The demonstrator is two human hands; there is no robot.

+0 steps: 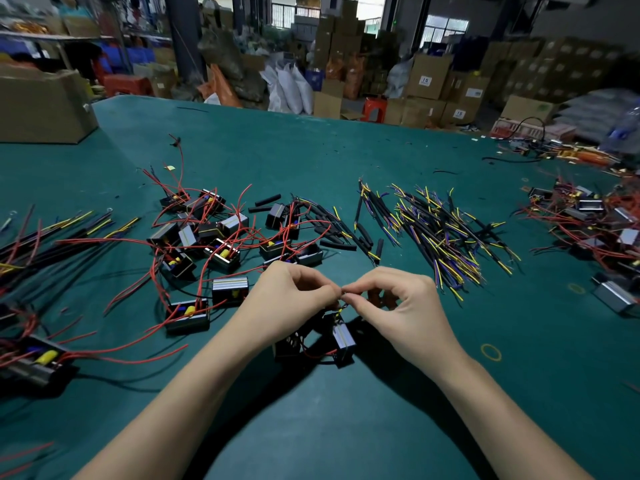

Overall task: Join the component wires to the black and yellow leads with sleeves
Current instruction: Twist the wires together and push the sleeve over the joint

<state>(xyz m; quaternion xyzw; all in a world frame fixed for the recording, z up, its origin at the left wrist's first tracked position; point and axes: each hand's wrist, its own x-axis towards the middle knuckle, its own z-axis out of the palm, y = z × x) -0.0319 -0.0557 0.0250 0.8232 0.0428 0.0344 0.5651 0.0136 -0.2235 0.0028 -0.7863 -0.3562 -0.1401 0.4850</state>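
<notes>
Head view, one work surface, green table, contents as follows.

Item in hand: one component, a small black block with a striped face, resting on the table directly below the hands. Thin wires rise from it to the fingers. Left hand and right hand meet fingertip to fingertip above it, each pinching the fine wire ends at the meeting point (whether twisting or merely holding cannot be told, and whether a sleeve is on this joint is too small to see).

Stock, unjoined by appearance: a cluster of components with loose red wires, left of centre; more at the far right edge. A spread of black and yellow leads, right of centre, some with blue ends, lying loose. Short black sleeves scattered between the two heaps.

Possible finished or part-finished lot: long black-sheathed bundles at the left edge (status uncertain).

Progress, as judged: one joint under way; most of the components and leads look untouched, so the bulk of the task is left.
</notes>
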